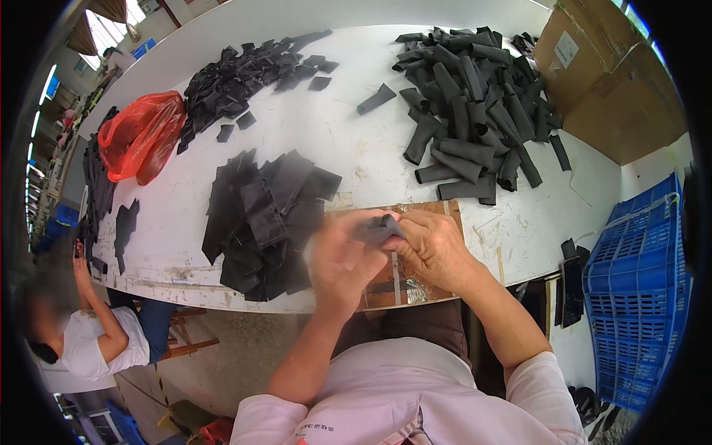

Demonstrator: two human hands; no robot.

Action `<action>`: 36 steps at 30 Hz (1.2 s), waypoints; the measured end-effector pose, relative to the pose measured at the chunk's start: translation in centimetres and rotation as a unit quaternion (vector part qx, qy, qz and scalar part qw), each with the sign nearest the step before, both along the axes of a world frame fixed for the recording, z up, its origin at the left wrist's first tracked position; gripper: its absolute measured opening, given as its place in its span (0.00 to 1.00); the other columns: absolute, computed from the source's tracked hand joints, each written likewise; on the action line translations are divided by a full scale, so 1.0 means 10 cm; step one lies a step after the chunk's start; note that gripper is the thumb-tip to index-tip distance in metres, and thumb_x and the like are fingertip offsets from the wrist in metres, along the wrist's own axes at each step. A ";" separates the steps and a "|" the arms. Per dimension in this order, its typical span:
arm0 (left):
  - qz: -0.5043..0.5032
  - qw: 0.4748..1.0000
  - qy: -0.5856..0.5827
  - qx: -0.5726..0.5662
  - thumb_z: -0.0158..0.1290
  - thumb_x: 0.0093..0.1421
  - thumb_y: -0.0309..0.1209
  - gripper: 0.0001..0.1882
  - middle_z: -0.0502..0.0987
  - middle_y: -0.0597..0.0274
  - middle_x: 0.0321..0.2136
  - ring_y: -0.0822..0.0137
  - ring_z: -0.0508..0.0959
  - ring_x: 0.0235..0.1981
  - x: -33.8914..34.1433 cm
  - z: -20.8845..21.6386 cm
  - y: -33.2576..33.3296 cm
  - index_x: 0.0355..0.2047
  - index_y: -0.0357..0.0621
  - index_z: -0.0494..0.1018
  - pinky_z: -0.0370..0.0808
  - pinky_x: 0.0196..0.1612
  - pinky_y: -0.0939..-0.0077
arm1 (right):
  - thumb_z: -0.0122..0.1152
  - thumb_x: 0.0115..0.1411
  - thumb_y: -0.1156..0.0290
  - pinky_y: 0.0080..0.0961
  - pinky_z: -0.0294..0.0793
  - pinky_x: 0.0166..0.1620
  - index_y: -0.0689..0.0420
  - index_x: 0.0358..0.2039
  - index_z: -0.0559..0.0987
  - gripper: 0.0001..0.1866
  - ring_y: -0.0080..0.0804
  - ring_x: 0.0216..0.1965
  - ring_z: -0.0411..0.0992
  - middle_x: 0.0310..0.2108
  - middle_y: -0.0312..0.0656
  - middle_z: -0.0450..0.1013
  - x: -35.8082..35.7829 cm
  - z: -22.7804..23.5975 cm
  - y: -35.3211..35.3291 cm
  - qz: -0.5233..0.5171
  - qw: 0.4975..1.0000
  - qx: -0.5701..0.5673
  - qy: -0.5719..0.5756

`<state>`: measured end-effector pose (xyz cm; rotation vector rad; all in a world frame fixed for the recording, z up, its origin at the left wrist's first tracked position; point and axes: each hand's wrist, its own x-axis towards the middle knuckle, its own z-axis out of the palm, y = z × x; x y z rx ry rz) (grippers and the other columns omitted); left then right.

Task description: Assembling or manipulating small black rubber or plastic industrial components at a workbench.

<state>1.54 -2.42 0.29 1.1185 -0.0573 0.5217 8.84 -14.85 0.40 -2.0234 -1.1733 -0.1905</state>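
Close together above the table's near edge, both my hands work on one dark grey fabric tube (377, 233). My left hand (343, 248), slightly blurred, wraps round its left part. The fingers of my right hand (436, 246) pinch its right end, where the cloth bunches into a fold. Beneath them lies a brown board (406, 291) with worn tape on it. To the left of my hands is a loose pile of flat black fabric pieces (267, 211). Beyond my right hand, a large heap of rolled dark fabric tubes (475, 111) covers the table.
One lone tube (376, 99) lies left of the heap. Small black fabric scraps (237, 85) spread at the far left beside a red plastic bag (142, 137). A cardboard box (608, 81) and blue crate (636, 289) stand at right. Another person (111, 334) sits at left.
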 end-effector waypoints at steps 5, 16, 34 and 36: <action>-0.094 0.965 0.081 0.233 0.54 0.51 0.23 0.07 0.74 0.55 0.30 0.71 0.72 0.34 0.20 0.33 0.11 0.30 0.33 0.71 0.69 0.37 0.79 | 0.58 0.48 0.68 0.31 0.67 0.22 0.61 0.22 0.72 0.09 0.38 0.21 0.68 0.20 0.41 0.69 0.01 0.07 -0.08 0.040 0.995 0.087 -0.007; -0.067 0.931 0.099 0.346 0.56 0.47 0.23 0.06 0.73 0.59 0.29 0.76 0.71 0.26 0.19 0.19 0.16 0.26 0.34 0.72 0.67 0.29 0.84 | 0.53 0.53 0.67 0.31 0.67 0.21 0.60 0.28 0.73 0.09 0.42 0.19 0.67 0.18 0.45 0.67 -0.02 -0.36 -0.01 0.055 0.989 0.067 0.123; -0.041 0.997 -0.046 -0.040 0.48 0.57 0.27 0.08 0.74 0.52 0.31 0.68 0.73 0.30 0.08 0.30 0.02 0.32 0.33 0.71 0.71 0.34 0.76 | 0.59 0.48 0.67 0.34 0.65 0.22 0.61 0.20 0.70 0.11 0.42 0.18 0.66 0.17 0.45 0.66 0.04 0.02 -0.05 0.050 0.995 0.004 0.081; -0.022 0.995 -0.069 -0.072 0.48 0.57 0.28 0.09 0.73 0.50 0.32 0.64 0.73 0.33 0.08 0.20 0.09 0.32 0.33 0.70 0.69 0.39 0.72 | 0.60 0.47 0.65 0.34 0.64 0.21 0.62 0.16 0.69 0.14 0.43 0.18 0.66 0.16 0.46 0.66 0.04 0.14 -0.05 0.046 0.998 -0.021 0.037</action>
